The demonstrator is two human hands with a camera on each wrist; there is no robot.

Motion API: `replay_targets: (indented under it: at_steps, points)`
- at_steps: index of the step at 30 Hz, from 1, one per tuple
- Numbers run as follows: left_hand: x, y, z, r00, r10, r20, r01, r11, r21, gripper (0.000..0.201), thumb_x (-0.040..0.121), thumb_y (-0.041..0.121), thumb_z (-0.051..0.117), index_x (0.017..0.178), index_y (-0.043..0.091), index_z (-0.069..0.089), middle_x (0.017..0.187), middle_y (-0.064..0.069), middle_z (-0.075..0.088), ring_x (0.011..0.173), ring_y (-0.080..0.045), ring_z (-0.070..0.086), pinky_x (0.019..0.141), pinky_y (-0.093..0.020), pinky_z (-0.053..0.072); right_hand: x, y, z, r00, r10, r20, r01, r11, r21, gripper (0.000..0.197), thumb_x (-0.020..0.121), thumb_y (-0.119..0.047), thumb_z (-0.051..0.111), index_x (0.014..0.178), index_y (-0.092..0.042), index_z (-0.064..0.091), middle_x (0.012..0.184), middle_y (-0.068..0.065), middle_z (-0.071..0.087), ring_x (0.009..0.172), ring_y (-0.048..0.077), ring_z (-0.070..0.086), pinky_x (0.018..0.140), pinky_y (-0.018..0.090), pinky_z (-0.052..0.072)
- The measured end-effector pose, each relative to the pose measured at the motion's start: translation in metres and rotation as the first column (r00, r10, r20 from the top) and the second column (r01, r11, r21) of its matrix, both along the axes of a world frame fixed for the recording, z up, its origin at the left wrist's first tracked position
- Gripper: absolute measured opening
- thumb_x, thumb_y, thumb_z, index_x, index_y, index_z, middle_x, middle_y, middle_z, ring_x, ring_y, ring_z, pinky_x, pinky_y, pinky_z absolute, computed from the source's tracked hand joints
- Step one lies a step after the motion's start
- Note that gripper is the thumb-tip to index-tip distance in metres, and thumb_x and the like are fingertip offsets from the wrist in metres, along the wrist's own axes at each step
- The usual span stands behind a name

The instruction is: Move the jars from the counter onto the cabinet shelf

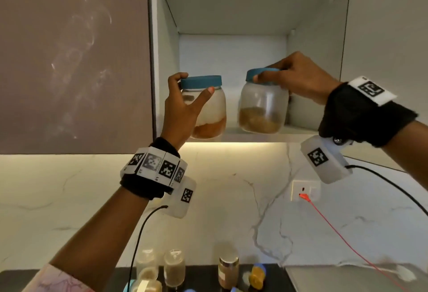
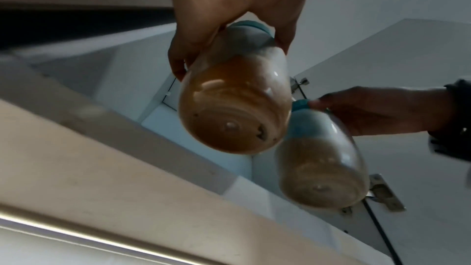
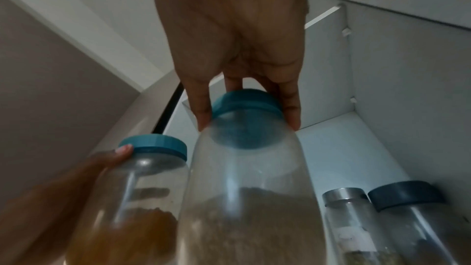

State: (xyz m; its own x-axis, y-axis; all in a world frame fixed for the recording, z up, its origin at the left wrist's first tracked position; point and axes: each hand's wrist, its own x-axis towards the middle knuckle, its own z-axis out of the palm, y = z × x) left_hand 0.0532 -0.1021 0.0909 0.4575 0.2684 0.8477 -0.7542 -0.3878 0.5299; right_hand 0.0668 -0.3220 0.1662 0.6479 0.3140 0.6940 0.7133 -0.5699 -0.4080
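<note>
Two clear jars with blue lids are held up at the front of the open cabinet's lower shelf (image 1: pixel 298 133). My left hand (image 1: pixel 196 83) grips the jar of orange powder (image 1: pixel 209 115) just below its lid, thumb in front. My right hand (image 1: pixel 268 75) holds the jar of brown powder (image 1: pixel 262 108) from above by its lid (image 3: pixel 244 104); that jar is tilted and blurred. The left wrist view shows the bottoms of both, the orange jar (image 2: pixel 234 108) and the brown jar (image 2: pixel 321 168), from below. Whether either touches the shelf, I cannot tell.
Two jars stand on the shelf's right side, one steel-lidded (image 3: pixel 346 219) and one dark-lidded (image 3: pixel 407 209). Several jars (image 1: pixel 174 268) remain on the dark counter below. A closed brown door (image 1: pixel 74 60) is left of the cabinet. A red cable is plugged into a wall socket (image 1: pixel 311 191).
</note>
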Motion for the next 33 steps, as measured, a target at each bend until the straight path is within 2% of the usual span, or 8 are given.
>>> replay_targets:
  at_steps: [2, 4, 9, 12, 17, 20, 25, 33]
  points:
    - [0.011, 0.002, 0.005, 1.000, 0.008, -0.004, -0.008, 1.000, -0.006, 0.054, 0.084, 0.024, 0.059, 0.128, 0.014, 0.029, 0.117, 0.002, 0.042, 0.104, -0.017, 0.049, 0.081, -0.022, 0.048, 0.015, 0.006, 0.007, 0.998, -0.054, -0.011, 0.052, 0.994, -0.101, 0.045, 0.081, -0.042, 0.064, 0.112, -0.009, 0.068, 0.079, 0.000, 0.066, 0.061, 0.008, 0.050, 0.058, 0.019, 0.039]
    - [0.024, 0.007, 0.008, 1.000, 0.025, -0.008, -0.025, 1.000, -0.008, 0.054, 0.084, 0.024, 0.060, 0.128, 0.014, 0.029, 0.117, 0.002, 0.042, 0.104, -0.019, 0.050, 0.080, -0.023, 0.048, 0.031, 0.014, 0.012, 0.994, -0.109, -0.004, 0.105, 0.965, -0.241, 0.047, 0.082, -0.041, 0.063, 0.116, -0.009, 0.066, 0.096, 0.008, 0.069, 0.063, 0.009, 0.051, 0.060, 0.019, 0.039]
    - [0.051, 0.019, 0.009, 0.996, 0.079, -0.049, -0.078, 0.997, 0.024, 0.056, 0.084, 0.026, 0.060, 0.130, 0.016, 0.029, 0.124, -0.005, 0.045, 0.106, -0.020, 0.050, 0.078, -0.020, 0.048, 0.063, 0.035, 0.024, 0.985, -0.171, -0.007, 0.152, 0.893, -0.423, 0.046, 0.085, -0.038, 0.061, 0.119, -0.007, 0.064, 0.112, 0.015, 0.069, 0.094, 0.027, 0.065, 0.086, 0.034, 0.051]
    - [0.062, 0.026, 0.007, 0.990, 0.075, -0.120, -0.074, 0.997, 0.010, 0.059, 0.086, 0.031, 0.056, 0.135, 0.020, 0.025, 0.135, -0.007, 0.041, 0.112, -0.024, 0.048, 0.086, -0.031, 0.049, 0.083, 0.045, 0.030, 0.980, -0.201, 0.006, 0.175, 0.839, -0.514, 0.044, 0.086, -0.033, 0.061, 0.123, -0.009, 0.060, 0.118, 0.013, 0.067, 0.103, 0.029, 0.063, 0.097, 0.037, 0.047]
    - [0.075, 0.040, -0.001, 0.962, -0.056, -0.267, 0.057, 0.998, -0.005, 0.086, 0.075, 0.057, 0.057, 0.141, 0.031, 0.010, 0.143, -0.004, 0.030, 0.125, -0.027, 0.041, 0.097, -0.053, 0.045, 0.115, 0.061, 0.044, 0.946, -0.308, 0.105, 0.289, 0.644, -0.708, 0.050, 0.087, -0.019, 0.061, 0.135, -0.010, 0.049, 0.127, 0.012, 0.060, 0.099, 0.024, 0.057, 0.094, 0.028, 0.042]
    - [0.079, 0.044, -0.004, 0.945, -0.078, -0.317, 0.098, 0.994, 0.048, 0.108, 0.055, 0.065, 0.069, 0.140, 0.038, 0.007, 0.140, -0.003, 0.035, 0.121, -0.026, 0.045, 0.095, -0.054, 0.047, 0.139, 0.071, 0.045, 0.924, -0.336, 0.185, 0.349, 0.539, -0.767, 0.051, 0.088, -0.021, 0.060, 0.136, -0.008, 0.047, 0.129, 0.013, 0.059, 0.117, 0.027, 0.055, 0.099, 0.028, 0.040]
    - [0.087, 0.048, -0.006, 0.950, 0.002, -0.314, 0.033, 0.994, 0.106, 0.110, 0.058, 0.044, 0.070, 0.142, 0.033, 0.000, 0.142, -0.001, 0.031, 0.116, -0.021, 0.042, 0.097, -0.053, 0.045, 0.176, 0.085, 0.045, 0.909, -0.398, 0.128, 0.352, 0.563, -0.748, 0.054, 0.088, -0.033, 0.059, 0.134, -0.006, 0.049, 0.130, 0.013, 0.058, 0.119, 0.029, 0.054, 0.101, 0.033, 0.040]
    - [0.091, 0.049, -0.007, 0.957, 0.032, -0.289, 0.005, 0.992, 0.128, 0.103, 0.059, 0.043, 0.069, 0.141, 0.031, 0.008, 0.136, -0.001, 0.037, 0.115, -0.022, 0.045, 0.095, -0.051, 0.048, 0.215, 0.099, 0.047, 0.914, -0.381, 0.139, 0.349, 0.565, -0.747, 0.043, 0.094, -0.026, 0.049, 0.135, -0.009, 0.049, 0.134, 0.008, 0.056, 0.122, 0.027, 0.052, 0.102, 0.032, 0.039]
